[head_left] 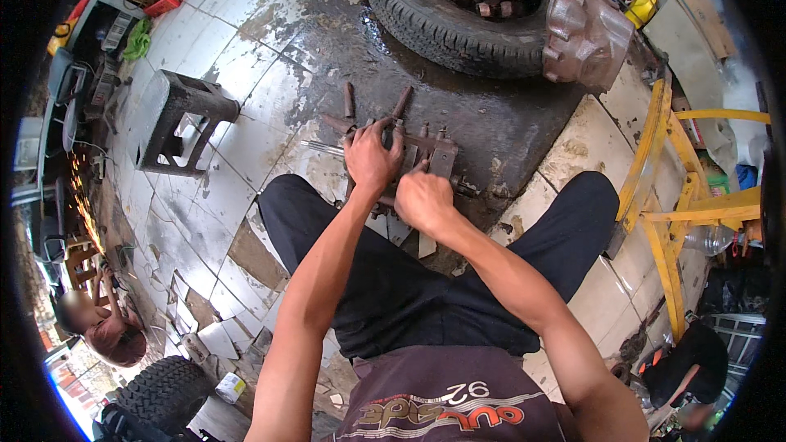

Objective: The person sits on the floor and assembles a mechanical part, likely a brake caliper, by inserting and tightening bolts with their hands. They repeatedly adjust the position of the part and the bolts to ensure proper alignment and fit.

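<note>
Between my knees a greasy metal mechanical part [443, 156] with a blocky body and several studs lies on the dark, wet patch of floor. My left hand [374, 153] rests over its left side, fingers curled round a dark piece of it. Closer to me, my right hand [424, 200] is closed in a fist at the part's near edge. A short dark end pokes up beyond that fist; what the fingers hold is mostly hidden. Thin bright rods [322, 147] stick out to the left of the part. Rusty bars [350, 100] stand just beyond my left hand.
A big tyre [458, 47] with metal parts inside lies ahead, a brown metal housing [583, 29] against it. At left stands a grey stool [184, 123]; at right, a yellow metal frame [655, 155]. One person [106, 327] makes sparks far left; another [688, 368] is lower right.
</note>
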The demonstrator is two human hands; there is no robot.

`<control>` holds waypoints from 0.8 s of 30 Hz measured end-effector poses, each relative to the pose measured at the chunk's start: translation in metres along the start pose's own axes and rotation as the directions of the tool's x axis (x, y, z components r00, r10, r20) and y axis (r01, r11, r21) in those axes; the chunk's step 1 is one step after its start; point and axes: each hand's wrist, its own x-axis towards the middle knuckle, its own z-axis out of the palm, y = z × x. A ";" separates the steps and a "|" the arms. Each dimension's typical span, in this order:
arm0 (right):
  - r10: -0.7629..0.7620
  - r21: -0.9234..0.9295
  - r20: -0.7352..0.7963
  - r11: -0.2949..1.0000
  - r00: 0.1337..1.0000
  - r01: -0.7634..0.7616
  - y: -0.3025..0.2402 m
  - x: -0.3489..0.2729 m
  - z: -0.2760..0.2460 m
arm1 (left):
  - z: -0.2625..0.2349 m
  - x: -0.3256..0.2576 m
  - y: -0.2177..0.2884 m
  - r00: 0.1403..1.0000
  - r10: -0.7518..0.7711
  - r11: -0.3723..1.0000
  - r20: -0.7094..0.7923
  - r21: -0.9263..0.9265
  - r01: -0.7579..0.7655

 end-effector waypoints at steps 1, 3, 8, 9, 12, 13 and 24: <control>0.019 0.062 -0.036 0.998 0.999 -0.016 0.007 0.009 -0.006 | 0.000 0.000 -0.001 1.000 0.010 1.000 -0.011 -0.003 -0.010; 0.067 0.190 -0.110 0.981 0.992 -0.045 0.025 0.025 -0.019 | 0.002 0.001 0.001 1.000 0.018 1.000 -0.021 -0.016 -0.018; -0.003 0.038 -0.010 0.999 1.000 0.003 0.012 -0.002 -0.002 | 0.001 -0.001 -0.003 1.000 -0.008 1.000 0.012 0.001 0.008; 0.034 0.085 -0.030 0.996 0.999 -0.031 0.018 0.006 -0.007 | 0.001 -0.001 -0.001 1.000 -0.003 1.000 0.005 -0.010 0.003; 0.101 0.174 -0.064 0.981 0.993 -0.088 0.024 0.022 -0.019 | 0.000 0.001 0.001 0.999 0.019 1.000 -0.030 -0.018 -0.019; 0.101 0.116 -0.065 0.989 0.993 -0.093 0.021 0.017 -0.003 | 0.001 0.001 0.002 0.999 0.021 1.000 -0.029 -0.023 -0.022; 0.082 0.031 0.061 0.996 0.995 -0.084 0.014 -0.001 -0.011 | 0.003 0.000 -0.004 0.999 0.025 1.000 -0.031 -0.003 -0.025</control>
